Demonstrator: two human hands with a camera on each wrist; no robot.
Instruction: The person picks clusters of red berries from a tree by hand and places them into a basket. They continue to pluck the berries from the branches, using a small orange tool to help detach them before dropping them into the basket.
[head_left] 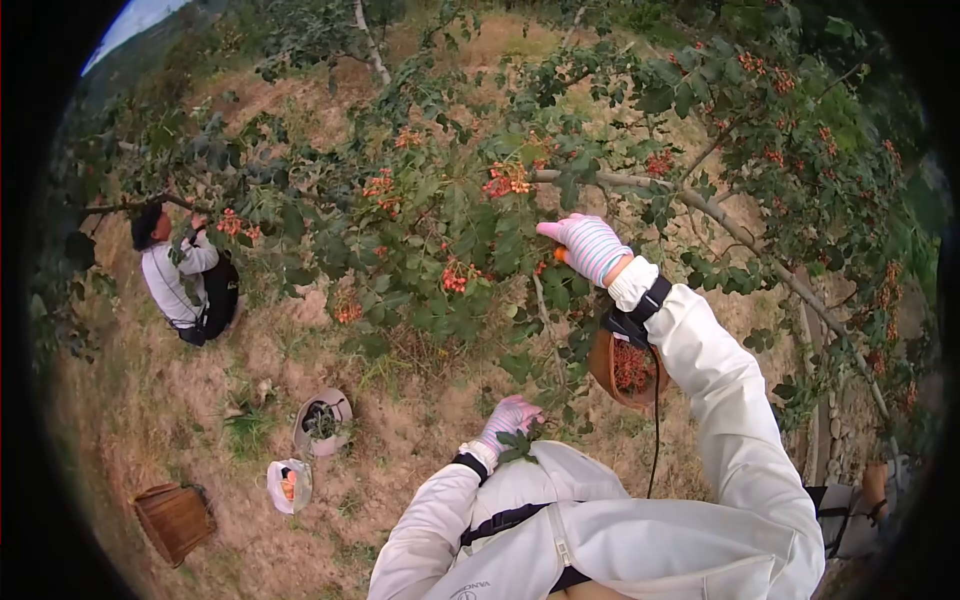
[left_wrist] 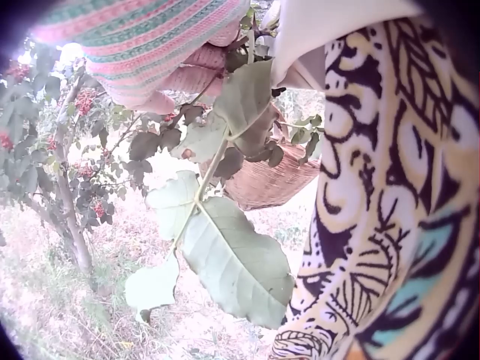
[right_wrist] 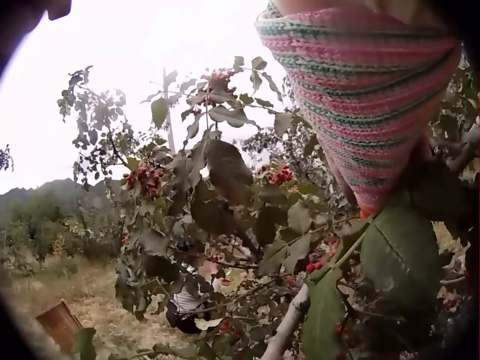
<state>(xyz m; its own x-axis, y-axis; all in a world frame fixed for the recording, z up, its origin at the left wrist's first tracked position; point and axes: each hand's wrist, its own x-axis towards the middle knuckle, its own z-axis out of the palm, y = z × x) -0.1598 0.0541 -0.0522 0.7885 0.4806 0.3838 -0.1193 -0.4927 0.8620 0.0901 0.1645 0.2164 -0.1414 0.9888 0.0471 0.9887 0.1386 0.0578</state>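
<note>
My right hand [head_left: 590, 248], in a pink striped knit glove, reaches into the leafy branches at the centre of the head view. Clusters of small red berries [head_left: 508, 180] hang around it. In the right wrist view its fingers point down behind a large leaf [right_wrist: 401, 255], so what lies between the fingertips is hidden. My left hand [head_left: 510, 420], gloved alike, is low by my lap, its fingers curled round a thin leafy branch [left_wrist: 217, 154]. Leaves of that branch hang below the hand in the left wrist view.
A wicker basket [head_left: 603, 372] of red berries hangs by my right side. A thick bough [head_left: 740, 232] crosses on the right. Another person [head_left: 180, 270] works at the left. On the ground are a hat [head_left: 342, 440], a white bag [head_left: 275, 488] and another basket [head_left: 172, 522].
</note>
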